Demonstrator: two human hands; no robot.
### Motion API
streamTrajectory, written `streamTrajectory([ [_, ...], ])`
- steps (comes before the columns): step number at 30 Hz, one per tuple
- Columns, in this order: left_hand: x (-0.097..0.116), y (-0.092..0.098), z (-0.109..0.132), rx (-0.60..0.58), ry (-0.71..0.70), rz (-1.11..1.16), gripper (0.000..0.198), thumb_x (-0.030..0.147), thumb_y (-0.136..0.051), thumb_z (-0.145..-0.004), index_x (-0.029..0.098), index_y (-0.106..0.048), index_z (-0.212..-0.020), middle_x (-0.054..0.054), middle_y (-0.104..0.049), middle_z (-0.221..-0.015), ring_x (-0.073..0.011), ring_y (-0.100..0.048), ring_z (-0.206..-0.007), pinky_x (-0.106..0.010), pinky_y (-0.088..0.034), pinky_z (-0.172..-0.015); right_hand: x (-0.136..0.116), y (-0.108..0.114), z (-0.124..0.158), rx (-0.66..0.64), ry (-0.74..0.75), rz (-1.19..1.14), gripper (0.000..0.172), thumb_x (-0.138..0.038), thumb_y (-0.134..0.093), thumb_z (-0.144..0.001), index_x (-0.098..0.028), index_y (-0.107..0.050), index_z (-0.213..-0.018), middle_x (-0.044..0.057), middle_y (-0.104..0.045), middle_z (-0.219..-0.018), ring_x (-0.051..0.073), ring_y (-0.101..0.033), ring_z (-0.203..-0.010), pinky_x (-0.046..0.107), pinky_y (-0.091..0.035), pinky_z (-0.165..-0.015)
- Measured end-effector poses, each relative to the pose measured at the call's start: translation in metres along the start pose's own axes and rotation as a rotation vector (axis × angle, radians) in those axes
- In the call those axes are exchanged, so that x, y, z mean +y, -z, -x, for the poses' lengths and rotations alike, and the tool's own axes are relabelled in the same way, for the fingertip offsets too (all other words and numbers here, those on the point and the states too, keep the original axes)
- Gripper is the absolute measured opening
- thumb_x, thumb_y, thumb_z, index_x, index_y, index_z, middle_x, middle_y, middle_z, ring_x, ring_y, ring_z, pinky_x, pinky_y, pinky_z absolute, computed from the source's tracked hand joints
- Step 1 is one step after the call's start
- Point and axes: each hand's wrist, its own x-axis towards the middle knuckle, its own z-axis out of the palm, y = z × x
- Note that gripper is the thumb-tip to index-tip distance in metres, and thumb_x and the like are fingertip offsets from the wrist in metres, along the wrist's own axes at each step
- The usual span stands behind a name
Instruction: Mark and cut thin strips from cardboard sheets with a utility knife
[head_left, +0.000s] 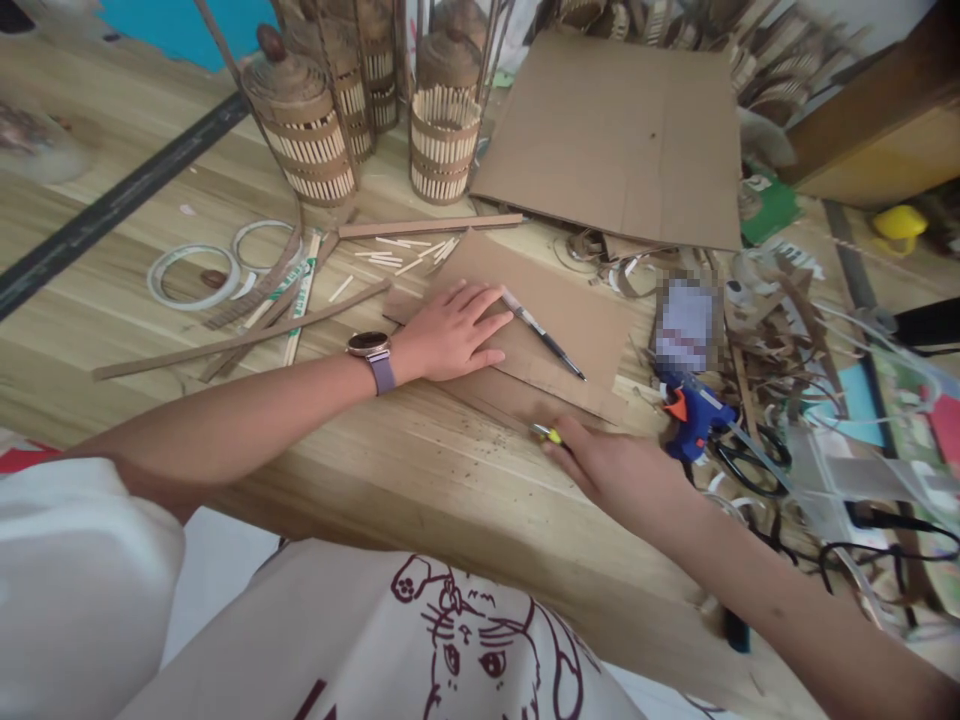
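My left hand (pixel 454 335) presses flat on a small brown cardboard sheet (pixel 592 325), fingers spread. A pen (pixel 547 340) lies on the sheet beside my fingertips. Along the sheet's near edge runs a cardboard strip (pixel 499 395). My right hand (pixel 607 460) is closed around a small yellow utility knife (pixel 547 434), whose metal tip is at the near right end of that strip. Its blade is too small to make out. Dark crumbs are scattered on the wooden table (pixel 420 480) just in front of the cardboard.
Lantern-like cardboard and stick models (pixel 296 130) stand at the back, near a large cardboard sheet (pixel 622 140). Tape rolls (pixel 155 280), short sticks (pixel 382 258) and long strips (pixel 225 340) lie left. A blue glue gun (pixel 697 415), scissors (pixel 757 465) and scraps crowd the right.
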Motion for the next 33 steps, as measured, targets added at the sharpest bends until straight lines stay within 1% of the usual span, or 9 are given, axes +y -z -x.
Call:
streamTrajectory([
  [3, 0.000, 0.001, 0.000, 0.002, -0.002, -0.010, 0.059, 0.051, -0.046, -0.102, 0.012, -0.053, -0.145, -0.023, -0.038, -0.158, -0.0366, -0.039, -0.144, -0.057, -0.027, -0.120, -0.024, 0.020, -0.030, -0.050, 0.003, -0.021, 0.031, -0.040, -0.036, -0.105, -0.019, -0.059, -0.106, 0.006, -0.076, -0.084, 0.020, -0.071, -0.070, 0.027, -0.021, -0.047],
  [5, 0.001, 0.002, 0.000, -0.006, -0.001, -0.019, 0.059, 0.051, -0.045, -0.102, 0.011, -0.053, -0.145, -0.024, -0.038, -0.158, -0.0368, -0.039, -0.144, -0.057, -0.027, -0.120, -0.033, 0.028, -0.042, -0.076, -0.001, -0.013, 0.030, -0.039, -0.037, -0.105, -0.018, -0.059, -0.107, 0.007, -0.076, -0.088, 0.021, -0.072, -0.075, 0.028, -0.022, -0.048],
  [7, 0.002, 0.003, 0.000, -0.020, 0.005, -0.032, 0.059, 0.051, -0.045, -0.103, 0.011, -0.053, -0.145, -0.024, -0.038, -0.158, -0.0371, -0.038, -0.145, -0.056, -0.027, -0.120, -0.036, 0.032, -0.048, -0.101, -0.003, 0.010, 0.029, -0.037, -0.037, -0.105, -0.018, -0.059, -0.109, 0.007, -0.075, -0.090, 0.021, -0.072, -0.076, 0.028, -0.022, -0.048],
  [14, 0.003, 0.004, -0.001, -0.040, 0.007, -0.033, 0.060, 0.051, -0.044, -0.103, 0.010, -0.051, -0.146, -0.025, -0.035, -0.159, -0.0378, -0.036, -0.146, -0.055, -0.025, -0.121, -0.038, 0.036, -0.051, -0.150, -0.015, 0.044, 0.035, -0.038, -0.031, -0.106, -0.020, -0.058, -0.117, 0.006, -0.075, -0.088, 0.022, -0.071, -0.075, 0.029, -0.024, -0.049],
  [19, 0.004, 0.006, -0.001, -0.048, 0.018, -0.014, 0.059, 0.049, -0.047, -0.102, 0.009, -0.052, -0.146, -0.025, -0.034, -0.159, -0.0376, -0.035, -0.146, -0.054, -0.024, -0.121, -0.041, 0.041, -0.054, -0.185, -0.001, 0.063, 0.035, -0.036, -0.030, -0.107, -0.019, -0.055, -0.125, 0.007, -0.076, -0.096, 0.024, -0.072, -0.082, 0.030, -0.031, -0.052],
  [23, 0.004, 0.006, -0.001, -0.032, 0.013, -0.015, 0.059, 0.049, -0.047, -0.102, 0.009, -0.052, -0.145, -0.025, -0.035, -0.159, -0.0373, -0.036, -0.146, -0.054, -0.025, -0.121, -0.042, 0.043, -0.057, -0.195, 0.000, 0.071, 0.035, -0.036, -0.030, -0.107, -0.019, -0.055, -0.124, 0.006, -0.076, -0.092, 0.024, -0.073, -0.082, 0.030, -0.032, -0.052],
  [27, 0.004, 0.006, -0.001, -0.051, 0.012, -0.035, 0.061, 0.051, -0.044, -0.103, 0.009, -0.051, -0.146, -0.025, -0.034, -0.159, -0.0384, -0.035, -0.146, -0.054, -0.025, -0.120, -0.042, 0.043, -0.058, -0.195, 0.001, 0.072, 0.034, -0.036, -0.030, -0.107, -0.019, -0.055, -0.122, 0.006, -0.076, -0.092, 0.024, -0.073, -0.082, 0.030, -0.034, -0.052],
  [30, 0.004, 0.006, -0.001, -0.059, 0.017, -0.034, 0.061, 0.051, -0.044, -0.103, 0.009, -0.051, -0.147, -0.025, -0.034, -0.160, -0.0384, -0.035, -0.146, -0.053, -0.025, -0.120, -0.042, 0.042, -0.058, -0.199, -0.004, 0.078, 0.035, -0.037, -0.031, -0.107, -0.019, -0.055, -0.124, 0.007, -0.076, -0.090, 0.024, -0.073, -0.081, 0.030, -0.035, -0.053],
  [33, 0.004, 0.005, -0.001, -0.043, 0.012, -0.033, 0.060, 0.050, -0.044, -0.103, 0.009, -0.051, -0.146, -0.025, -0.035, -0.159, -0.0377, -0.035, -0.146, -0.053, -0.025, -0.120, -0.041, 0.042, -0.057, -0.206, 0.000, 0.075, 0.037, -0.037, -0.030, -0.106, -0.018, -0.055, -0.126, 0.009, -0.077, -0.093, 0.025, -0.074, -0.084, 0.029, -0.038, -0.054],
])
